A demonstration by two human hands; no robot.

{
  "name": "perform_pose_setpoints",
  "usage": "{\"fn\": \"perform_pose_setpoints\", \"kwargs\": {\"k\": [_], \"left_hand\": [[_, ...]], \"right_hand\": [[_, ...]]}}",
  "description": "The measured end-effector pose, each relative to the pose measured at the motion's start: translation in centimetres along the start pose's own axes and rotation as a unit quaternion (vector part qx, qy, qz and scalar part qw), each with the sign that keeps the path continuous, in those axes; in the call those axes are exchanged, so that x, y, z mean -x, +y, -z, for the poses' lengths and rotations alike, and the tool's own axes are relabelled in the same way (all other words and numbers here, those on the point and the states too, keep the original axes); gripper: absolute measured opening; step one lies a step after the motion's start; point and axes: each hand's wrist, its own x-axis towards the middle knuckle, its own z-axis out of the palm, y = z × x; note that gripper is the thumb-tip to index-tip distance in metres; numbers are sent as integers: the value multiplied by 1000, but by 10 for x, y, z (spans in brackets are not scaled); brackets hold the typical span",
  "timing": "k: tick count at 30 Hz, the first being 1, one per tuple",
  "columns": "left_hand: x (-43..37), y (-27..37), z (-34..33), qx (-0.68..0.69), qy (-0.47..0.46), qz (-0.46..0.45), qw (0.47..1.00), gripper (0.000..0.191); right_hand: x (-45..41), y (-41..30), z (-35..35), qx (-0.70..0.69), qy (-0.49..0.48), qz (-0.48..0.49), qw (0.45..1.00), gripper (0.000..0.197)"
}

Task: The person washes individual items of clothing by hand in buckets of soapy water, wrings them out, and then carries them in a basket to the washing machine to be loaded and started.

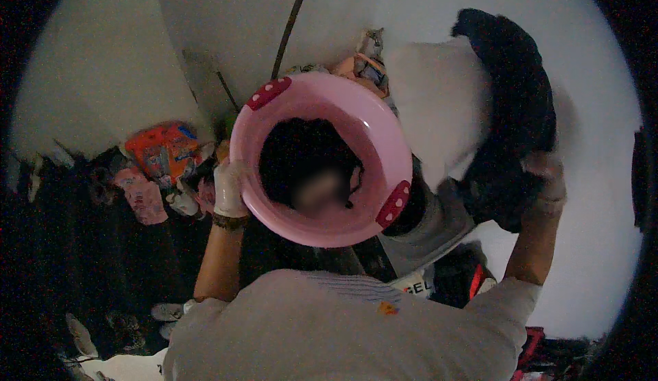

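A pink plastic basin [385, 139] with dark red, white-spotted handle patches is in front of me, tilted so that its inside shows. My left hand [230, 185], in a whitish glove, grips its left rim. Dark cloth [303, 144] lies in the basin, with a blurred pale patch over part of it. At the right, my right hand [547, 175] is raised and blurred, closed on a long black cloth [519, 88] that stretches up beside the white wall.
Orange-red and pink packets [164, 149] lie at the left. Behind the basin are bags [367, 67] and a thin pole [293, 26]. A grey bin-like container [432, 232] stands right of the basin. Shoes [169, 313] are at the lower left.
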Motion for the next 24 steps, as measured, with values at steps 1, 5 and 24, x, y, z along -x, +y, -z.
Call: {"fn": "perform_pose_setpoints", "kwargs": {"k": [1, 5, 24], "left_hand": [[7, 21, -9, 28, -6, 18, 999, 21], [16, 41, -1, 5, -21, -30, 999, 26], [23, 47, -67, 47, -72, -7, 996, 20]], "right_hand": [[5, -4, 5, 4, -35, 25, 999, 80], [14, 14, -12, 613, -52, -71, 785, 98], [-95, 286, -112, 545, -307, 124, 770, 43]]}}
